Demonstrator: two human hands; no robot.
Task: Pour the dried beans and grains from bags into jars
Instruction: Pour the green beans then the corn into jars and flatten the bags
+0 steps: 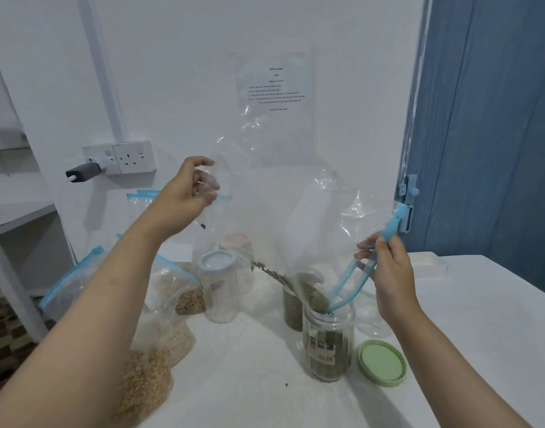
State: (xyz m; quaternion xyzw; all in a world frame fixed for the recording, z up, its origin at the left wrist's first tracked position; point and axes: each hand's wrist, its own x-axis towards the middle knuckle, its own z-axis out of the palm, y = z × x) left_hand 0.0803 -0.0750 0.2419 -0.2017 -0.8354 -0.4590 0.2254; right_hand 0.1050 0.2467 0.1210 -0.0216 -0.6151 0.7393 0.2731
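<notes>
Both hands pinch the upended bag (pixel 283 193), left hand (pixel 184 199) at its bottom, right hand (pixel 385 267) at its zipper, over the jar (pixel 328 344), nearly emptied of beans, while grain bags (pixel 184 291) left of the jar wait unpoured.

A printed sheet (pixel 274 89) hangs on the white wall, with a double wall socket (pixel 134 157) to its left holding a grey plug (pixel 83 173). A blue door (pixel 487 134) stands at right, white shelving (pixel 15 217) at far left.

White table (pixel 469 350) bears jars (pixel 328 341), grain bags (pixel 147 369), green lid (pixel 382 363).
</notes>
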